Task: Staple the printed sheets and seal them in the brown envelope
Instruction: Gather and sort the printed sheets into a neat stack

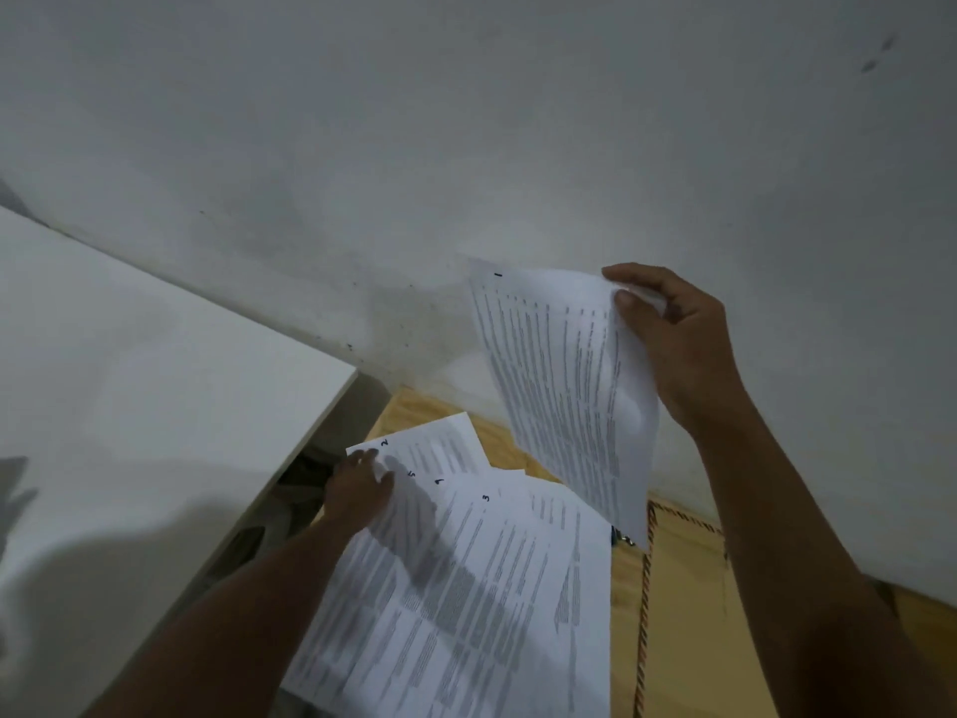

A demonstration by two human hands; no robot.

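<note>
The right hand (668, 349) pinches a lifted printed sheet (564, 391) hanging lengthwise downward, while the left hand (360, 492) presses fanned sheets (466, 588).

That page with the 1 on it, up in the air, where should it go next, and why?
Probably down on top of the other pages. The right hand pinches the page marked 1 by its top corner, lifted clear of the rest. The left hand rests on the fanned pages marked 2, 3 and others. Nothing looks stapled yet, so page 1 likely belongs in front before they are squared up.
</note>
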